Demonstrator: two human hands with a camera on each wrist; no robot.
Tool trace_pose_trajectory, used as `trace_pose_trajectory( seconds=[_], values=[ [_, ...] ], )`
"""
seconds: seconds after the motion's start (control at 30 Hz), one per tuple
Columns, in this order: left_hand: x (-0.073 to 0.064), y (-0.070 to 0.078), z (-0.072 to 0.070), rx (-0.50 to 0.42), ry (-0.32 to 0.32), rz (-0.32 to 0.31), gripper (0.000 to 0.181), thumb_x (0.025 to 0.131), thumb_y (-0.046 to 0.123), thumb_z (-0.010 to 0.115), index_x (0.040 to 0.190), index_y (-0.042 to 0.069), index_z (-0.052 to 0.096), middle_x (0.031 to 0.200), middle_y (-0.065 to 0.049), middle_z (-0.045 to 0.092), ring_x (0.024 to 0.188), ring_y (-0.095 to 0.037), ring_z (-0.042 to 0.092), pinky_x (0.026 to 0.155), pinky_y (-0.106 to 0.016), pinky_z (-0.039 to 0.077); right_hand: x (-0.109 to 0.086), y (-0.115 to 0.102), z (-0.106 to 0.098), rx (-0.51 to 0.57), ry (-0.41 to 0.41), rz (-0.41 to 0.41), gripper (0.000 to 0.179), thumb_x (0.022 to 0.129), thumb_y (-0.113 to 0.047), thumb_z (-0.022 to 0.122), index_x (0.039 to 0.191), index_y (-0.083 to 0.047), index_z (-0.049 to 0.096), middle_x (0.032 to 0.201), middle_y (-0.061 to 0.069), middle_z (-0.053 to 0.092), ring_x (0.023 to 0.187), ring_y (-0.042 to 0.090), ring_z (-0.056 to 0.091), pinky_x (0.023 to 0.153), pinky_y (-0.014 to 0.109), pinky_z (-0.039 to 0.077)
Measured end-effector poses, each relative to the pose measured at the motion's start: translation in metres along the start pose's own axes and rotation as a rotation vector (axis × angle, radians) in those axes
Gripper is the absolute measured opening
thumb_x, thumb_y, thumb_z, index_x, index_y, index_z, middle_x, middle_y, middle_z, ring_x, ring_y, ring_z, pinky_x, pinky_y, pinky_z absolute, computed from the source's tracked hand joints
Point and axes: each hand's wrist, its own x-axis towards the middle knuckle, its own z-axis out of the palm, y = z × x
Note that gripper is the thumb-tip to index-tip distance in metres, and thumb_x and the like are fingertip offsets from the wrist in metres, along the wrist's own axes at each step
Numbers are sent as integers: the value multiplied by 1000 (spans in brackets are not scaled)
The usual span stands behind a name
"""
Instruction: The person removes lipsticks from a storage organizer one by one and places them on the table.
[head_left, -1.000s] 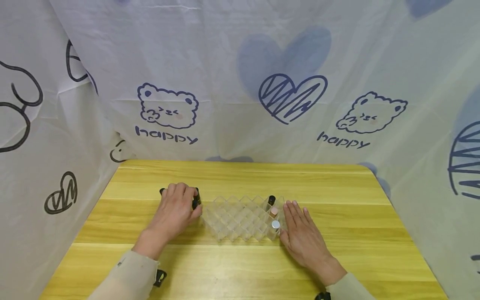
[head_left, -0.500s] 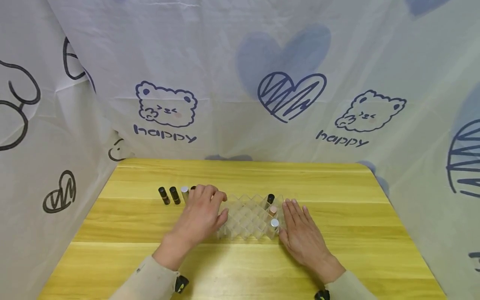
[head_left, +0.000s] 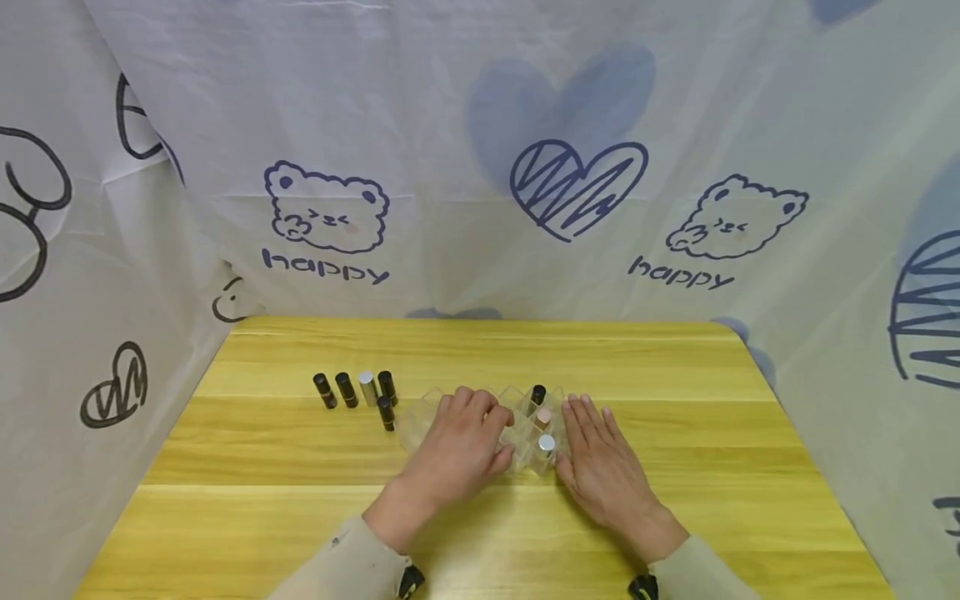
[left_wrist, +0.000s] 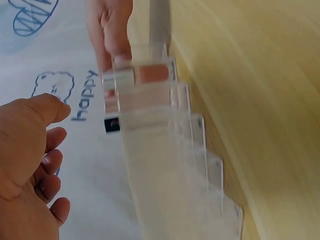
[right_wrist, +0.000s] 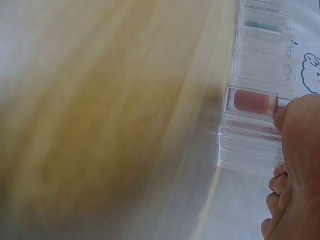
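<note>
clear organizer (head_left: 519, 437): middle hidden behind left hand (head_left: 459, 446) in head view.

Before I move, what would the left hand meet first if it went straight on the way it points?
Probably the black-capped tube in the clear rack, ahead of the left hand in the head view. Depth is unclear; it might pass over, or brush the pink-capped tube beside it.
</note>
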Motion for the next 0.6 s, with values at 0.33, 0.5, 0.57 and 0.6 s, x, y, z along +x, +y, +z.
trace_pose_trajectory(
  seconds=[0.33, 0.5, 0.57, 0.6],
  values=[
    [19, 22, 18, 21, -88, 47, 37, 96, 36, 75, 127, 18, 68, 114, 0, 61, 102, -20, 50, 85, -36, 40, 1, 1, 1, -23, -8, -8, 68, 108, -36, 47, 160, 7, 34, 167, 24, 34, 159, 39, 27, 128, 54, 22],
    [24, 27, 28, 56, -118, 59, 26, 98, 38, 71, 118, 21, 68, 116, 2, 62, 103, -20, 52, 85, -36, 42, 1, 1, 0, -24, -1, -15, 67, 109, -36, 46, 160, 7, 34, 167, 24, 34, 159, 39, 28, 128, 55, 23],
    [26, 28, 30, 73, -139, 59, 23, 100, 41, 70, 115, 23, 68, 115, 2, 62, 103, -20, 51, 85, -36, 42, 1, 1, 0, -24, 5, -18, 67, 109, -35, 46, 159, 7, 35, 167, 24, 35, 158, 39, 28, 128, 55, 23],
    [27, 28, 30, 79, -148, 61, 23, 100, 42, 69, 114, 23, 68, 114, 2, 61, 102, -20, 51, 85, -36, 42, 1, 0, 0, -24, 8, -20, 67, 109, -35, 46, 159, 7, 35, 167, 25, 35, 158, 39, 29, 128, 55, 23]
  ],
)
